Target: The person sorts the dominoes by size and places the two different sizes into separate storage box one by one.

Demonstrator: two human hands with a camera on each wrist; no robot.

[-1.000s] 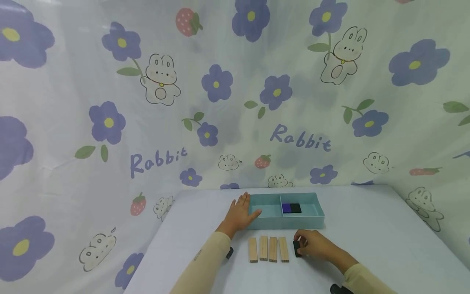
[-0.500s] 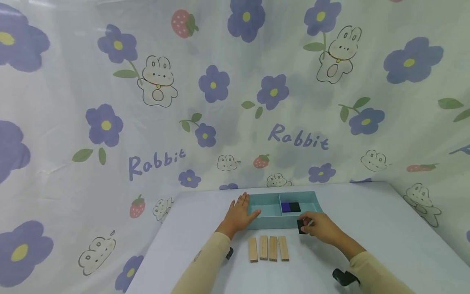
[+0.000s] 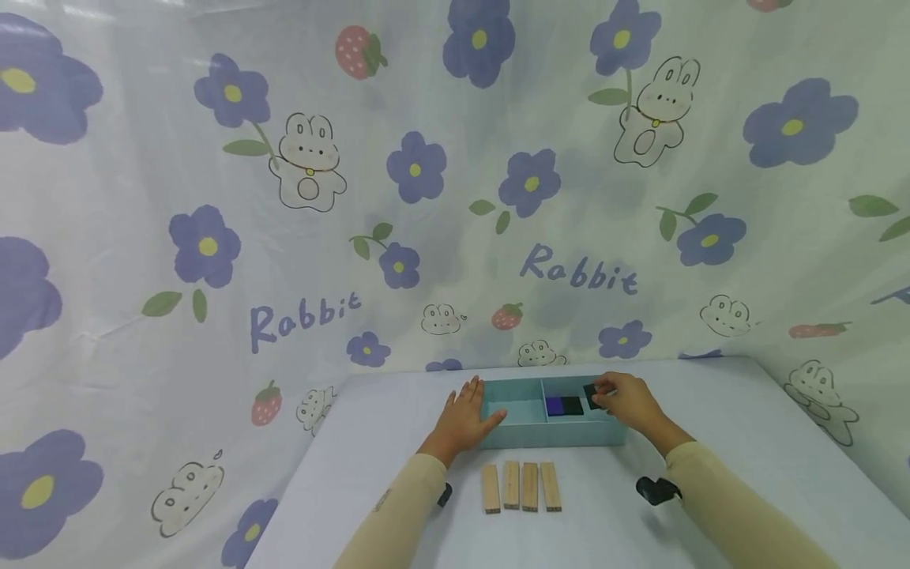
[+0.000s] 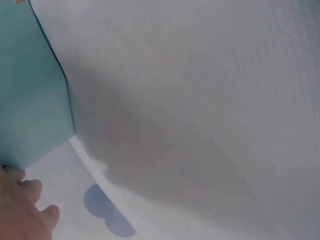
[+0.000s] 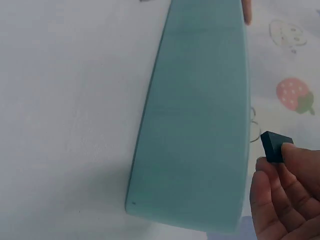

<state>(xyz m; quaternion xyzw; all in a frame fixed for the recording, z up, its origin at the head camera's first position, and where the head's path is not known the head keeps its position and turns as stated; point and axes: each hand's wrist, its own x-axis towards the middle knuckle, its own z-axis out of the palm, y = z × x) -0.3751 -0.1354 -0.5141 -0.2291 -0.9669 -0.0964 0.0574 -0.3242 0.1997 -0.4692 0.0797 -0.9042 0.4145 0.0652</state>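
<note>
A light teal box [image 3: 554, 435] with a divider stands on the table. My left hand [image 3: 460, 419] rests on its left end, fingers straight and spread; the left wrist view catches only some fingertips [image 4: 31, 190] at the box's edge. My right hand [image 3: 631, 401] pinches a black block [image 5: 274, 146] between thumb and fingers, over the right compartment. Inside that compartment, against the divider, a purple block [image 3: 554, 406] and another black block [image 3: 572, 405] lie side by side. The left compartment [image 3: 513, 401] shows only its floor.
Several wooden blocks [image 3: 530, 487] lie in a row in front of the box. A black wrist device [image 3: 657, 491] hangs under the right forearm, and part of another [image 3: 444, 495] shows by the left. Behind the table [image 3: 711, 442] hangs a curtain [image 3: 455, 237] with flowers and rabbits.
My right hand has lifted the black block from the table beside the wooden blocks and carried it forward over the box's right compartment. My left hand has stayed at the box's left end.
</note>
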